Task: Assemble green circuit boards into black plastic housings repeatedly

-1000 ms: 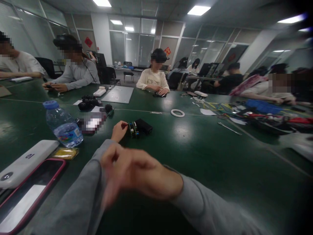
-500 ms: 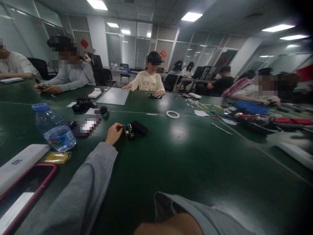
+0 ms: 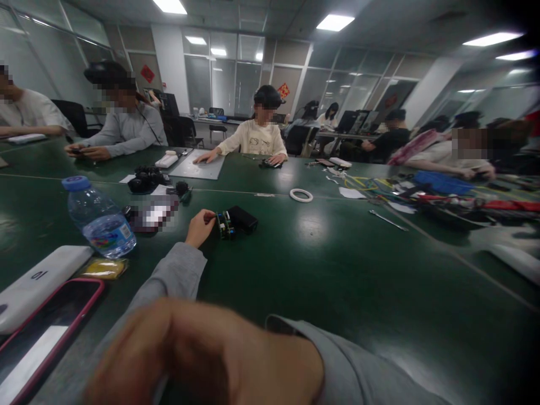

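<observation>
My left hand (image 3: pixel 201 228) reaches out over the green table, its fingers pinched at the left edge of a small circuit board (image 3: pixel 224 225) standing on its edge. The board carries blue and white parts. Directly behind and to the right of it lies a black box (image 3: pixel 243 219); whether the two are joined cannot be made out. Close to the camera, my right hand (image 3: pixel 202 343) is raised across the lower part of the view, wrist bent and fingers curving down to the left. Motion smears those fingers, and their tips are hidden.
To the left are a water bottle (image 3: pixel 101 219), a yellow packet (image 3: pixel 104 268), a white power bank (image 3: pixel 46 284) and a pink-edged phone (image 3: pixel 54 332). A white ring (image 3: pixel 301 195) and a wrench (image 3: pixel 388 220) lie to the right, before heaped cables. Several people sit around the table.
My right hand has swung up and leftward from the bottom edge into view. My left hand stays at the circuit board. The camera view has shifted slightly.
</observation>
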`<state>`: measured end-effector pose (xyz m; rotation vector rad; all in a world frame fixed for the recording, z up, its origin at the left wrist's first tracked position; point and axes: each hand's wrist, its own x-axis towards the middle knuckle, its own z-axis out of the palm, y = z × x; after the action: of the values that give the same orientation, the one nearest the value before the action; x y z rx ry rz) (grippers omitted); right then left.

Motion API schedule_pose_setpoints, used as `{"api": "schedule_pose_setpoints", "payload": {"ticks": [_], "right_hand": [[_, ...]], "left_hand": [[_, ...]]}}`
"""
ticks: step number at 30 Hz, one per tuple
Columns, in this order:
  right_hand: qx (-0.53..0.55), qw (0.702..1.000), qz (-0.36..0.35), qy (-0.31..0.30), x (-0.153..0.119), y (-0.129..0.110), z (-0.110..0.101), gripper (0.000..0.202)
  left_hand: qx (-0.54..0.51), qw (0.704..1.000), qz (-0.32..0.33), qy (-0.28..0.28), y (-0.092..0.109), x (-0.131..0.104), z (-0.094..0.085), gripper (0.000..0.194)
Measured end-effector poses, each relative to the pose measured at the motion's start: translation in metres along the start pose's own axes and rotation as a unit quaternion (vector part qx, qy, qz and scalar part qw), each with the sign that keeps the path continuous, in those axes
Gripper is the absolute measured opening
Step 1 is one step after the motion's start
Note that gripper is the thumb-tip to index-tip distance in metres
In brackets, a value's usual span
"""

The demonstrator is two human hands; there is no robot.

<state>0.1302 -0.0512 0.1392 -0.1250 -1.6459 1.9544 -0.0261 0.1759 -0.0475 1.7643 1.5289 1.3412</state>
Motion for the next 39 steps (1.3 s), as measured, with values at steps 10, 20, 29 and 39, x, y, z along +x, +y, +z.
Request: {"api": "schedule_pose_setpoints", "payload": {"ticks": [10,20,29,39], "right_hand": [[-0.466,0.766,-0.081,0.435,0.006,0.087,-0.165,0.045],[-0.616,0.627,0.014,0.477,-0.025,0.132,-0.255,0.06],[-0.574,0.66,0.023,0.484,-0.026,0.126,-0.253,0.053],[-0.552,0.632,0.033,0.542,-0.029,0.124,-0.259,0.054]], "left_hand": [[-0.035,0.999,-0.026,-0.025,0.01,-0.002,0.002,0.051],[0.136,0.988,-0.015,-0.071,0.009,-0.003,0.0,0.062],[0.029,0.998,-0.032,-0.045,0.011,-0.002,-0.002,0.044],[-0.096,0.992,-0.082,0.004,0.008,0.003,-0.005,0.028]]}}
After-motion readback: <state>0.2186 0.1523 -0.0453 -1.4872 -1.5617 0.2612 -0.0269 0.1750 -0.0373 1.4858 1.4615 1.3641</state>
